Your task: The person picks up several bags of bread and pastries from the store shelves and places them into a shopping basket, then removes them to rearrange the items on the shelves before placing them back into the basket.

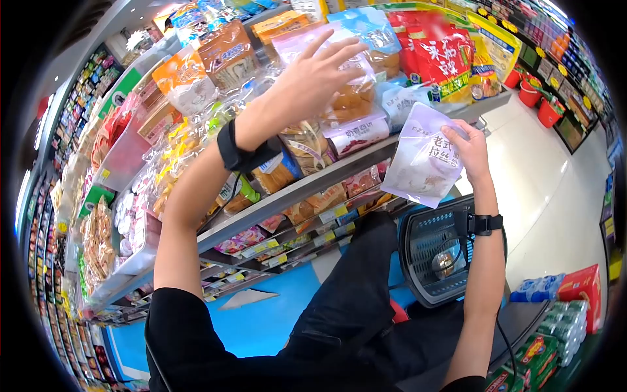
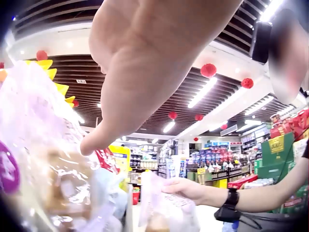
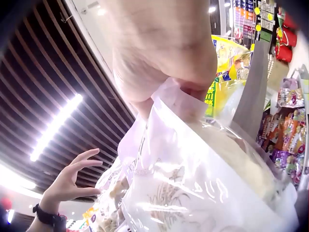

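My right hand [image 1: 470,147] pinches the upper edge of a lilac and clear bag of bread [image 1: 418,160], held out over the aisle beside the shelf. In the right wrist view this bag [image 3: 169,179] fills the lower middle, and pale bread shows through its clear part. My left hand [image 1: 307,81] reaches over the shelf top with its fingers spread, holding nothing. Below its fingers stands another lilac bag with brown bread [image 1: 353,104]. The left wrist view has that packed bread [image 2: 63,188] close beside the left thumb.
A black shopping basket [image 1: 406,261] with a small package inside stands below my right forearm. Packed breads crowd the shelf, whose grey front edge [image 1: 281,199] runs below my left arm. Red bags [image 1: 447,62] stand further along. Drink packs [image 1: 562,326] are stacked at lower right.
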Demonstrator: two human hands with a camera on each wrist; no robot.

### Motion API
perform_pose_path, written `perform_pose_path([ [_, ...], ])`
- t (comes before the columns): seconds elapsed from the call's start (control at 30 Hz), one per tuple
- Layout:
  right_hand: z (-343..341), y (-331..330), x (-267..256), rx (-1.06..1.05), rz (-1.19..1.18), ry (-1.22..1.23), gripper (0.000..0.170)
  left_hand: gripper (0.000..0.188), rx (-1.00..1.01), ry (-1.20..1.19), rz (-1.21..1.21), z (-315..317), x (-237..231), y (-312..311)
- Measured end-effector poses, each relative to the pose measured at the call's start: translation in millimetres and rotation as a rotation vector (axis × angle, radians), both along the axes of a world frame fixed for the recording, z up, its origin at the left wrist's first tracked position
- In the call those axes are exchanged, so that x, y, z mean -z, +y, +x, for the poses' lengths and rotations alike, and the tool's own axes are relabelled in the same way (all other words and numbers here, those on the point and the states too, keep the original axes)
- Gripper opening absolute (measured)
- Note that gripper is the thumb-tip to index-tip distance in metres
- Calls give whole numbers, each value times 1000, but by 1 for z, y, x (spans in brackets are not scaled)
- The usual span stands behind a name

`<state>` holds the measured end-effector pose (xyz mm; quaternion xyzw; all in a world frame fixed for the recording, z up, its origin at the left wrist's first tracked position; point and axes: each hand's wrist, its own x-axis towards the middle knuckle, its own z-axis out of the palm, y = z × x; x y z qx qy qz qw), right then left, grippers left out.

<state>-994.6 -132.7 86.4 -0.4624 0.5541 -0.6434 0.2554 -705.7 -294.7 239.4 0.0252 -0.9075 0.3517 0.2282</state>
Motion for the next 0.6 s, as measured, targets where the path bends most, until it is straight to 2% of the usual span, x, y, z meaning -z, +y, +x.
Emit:
perform_pose_path([
  [0.07,-7,10,5,40,14,-14,18,35,17,-36,204,1,3,39],
  [0.1,-8,14,5,48,9,-36,18,27,-1,-99,449,1,4,58],
  [0.13,-9,19,6,55,7,-60,18,29,27,-98,603,2,11,75],
  [0.2,-11,26,5,-20,-10,-241,19,46,-83,-166,879,5,25,111],
  [0.27,-6,35,-4,-67,-35,-336,24,71,-21,-61,1008,3,60,124],
  [0.3,4,40,-14,-68,-73,-402,16,90,6,-75,1072,-2,74,125],
  [0.33,8,44,-17,-85,-87,-428,16,99,21,-111,1183,-8,84,123],
  [0.4,13,50,-21,-128,-110,-473,17,106,262,-38,1711,-20,117,115],
  [0.43,16,51,-22,-127,-114,-495,19,106,273,15,2034,-23,120,118],
  [0.47,17,53,-23,-114,-92,-482,20,96,302,139,2028,-27,131,122],
  [0.53,20,58,-26,-96,-51,-454,21,90,419,284,2059,-33,147,132],
  [0.6,18,64,-20,-58,-53,-377,27,88,451,297,2166,-33,157,134],
])
